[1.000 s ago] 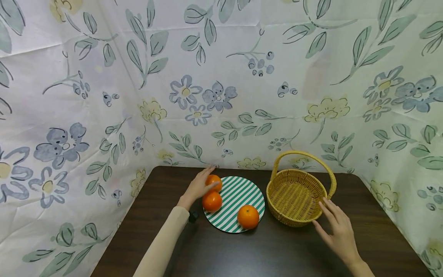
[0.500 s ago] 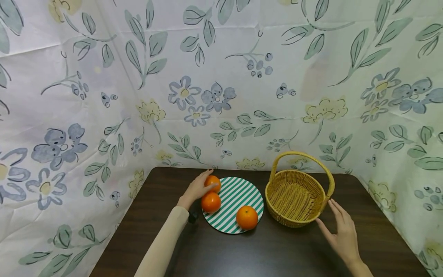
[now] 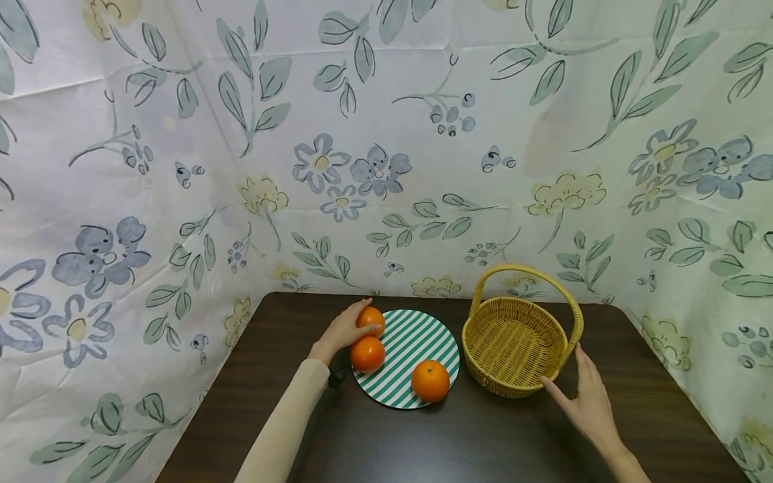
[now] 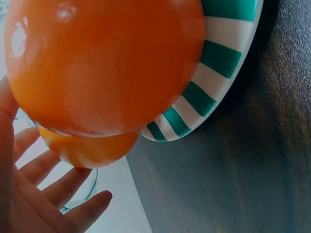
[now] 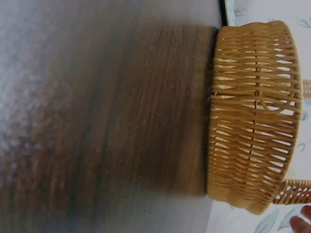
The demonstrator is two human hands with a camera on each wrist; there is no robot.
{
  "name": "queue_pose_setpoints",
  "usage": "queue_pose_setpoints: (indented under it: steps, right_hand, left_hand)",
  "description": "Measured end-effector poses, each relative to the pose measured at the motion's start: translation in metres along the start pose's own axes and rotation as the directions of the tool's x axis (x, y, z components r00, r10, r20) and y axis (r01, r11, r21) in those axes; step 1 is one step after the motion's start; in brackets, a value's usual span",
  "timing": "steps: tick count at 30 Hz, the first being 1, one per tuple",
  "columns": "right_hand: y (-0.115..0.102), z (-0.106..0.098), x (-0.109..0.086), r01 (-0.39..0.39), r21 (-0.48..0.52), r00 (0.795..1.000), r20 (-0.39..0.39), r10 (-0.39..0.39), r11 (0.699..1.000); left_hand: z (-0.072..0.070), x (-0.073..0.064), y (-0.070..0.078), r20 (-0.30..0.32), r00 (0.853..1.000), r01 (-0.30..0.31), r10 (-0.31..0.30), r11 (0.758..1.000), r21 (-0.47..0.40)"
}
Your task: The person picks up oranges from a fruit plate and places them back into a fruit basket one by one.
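In the head view my left hand (image 3: 343, 329) reaches over the far orange fruit (image 3: 371, 320), its thumb lying across the near side. The left wrist view shows spread, fairly straight fingers (image 4: 65, 189) beside that fruit, and a larger orange fruit fills the foreground. A second orange fruit (image 3: 368, 354) sits just in front, and a third, an orange (image 3: 430, 381), at the plate's front right. All three are on the green-and-white striped plate (image 3: 410, 335). My right hand (image 3: 588, 402) is at the right side of the wicker basket (image 3: 513, 345), fingers extended by the handle's base, thumb near the rim.
The dark wooden table (image 3: 386, 443) carries the plate and the basket. The basket's arched handle (image 3: 528, 268) stands upright above it. Floral cloth (image 3: 386, 134) hangs behind and on both sides of the table.
My right hand has shifted along the basket's right side, its fingers now by the handle's base and its thumb near the rim. My left hand stays nearly still at the fruit.
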State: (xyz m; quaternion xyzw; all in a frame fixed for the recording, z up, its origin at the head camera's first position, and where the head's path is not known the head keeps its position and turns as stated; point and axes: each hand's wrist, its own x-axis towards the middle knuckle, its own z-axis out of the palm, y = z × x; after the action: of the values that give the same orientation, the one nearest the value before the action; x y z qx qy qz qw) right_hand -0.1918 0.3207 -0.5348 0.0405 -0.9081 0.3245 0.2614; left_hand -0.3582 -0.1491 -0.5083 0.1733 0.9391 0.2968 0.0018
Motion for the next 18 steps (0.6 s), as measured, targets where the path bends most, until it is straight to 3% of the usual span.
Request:
queue_pose_setpoints:
  steps: [8,18]
  right_hand:
    - [0.003,0.003,0.005,-0.082,-0.017,0.989,0.122,0.083,0.997]
    - [0.008,0.004,0.01,-0.143,0.02,0.972,0.191,0.137,0.989]
  left_hand:
    - [0.002,0.003,-0.005,0.01,1.0,0.021,-0.022,1.0,0.006]
    - [0.006,0.006,-0.014,0.017,0.999,0.051,-0.05,0.998,-0.034]
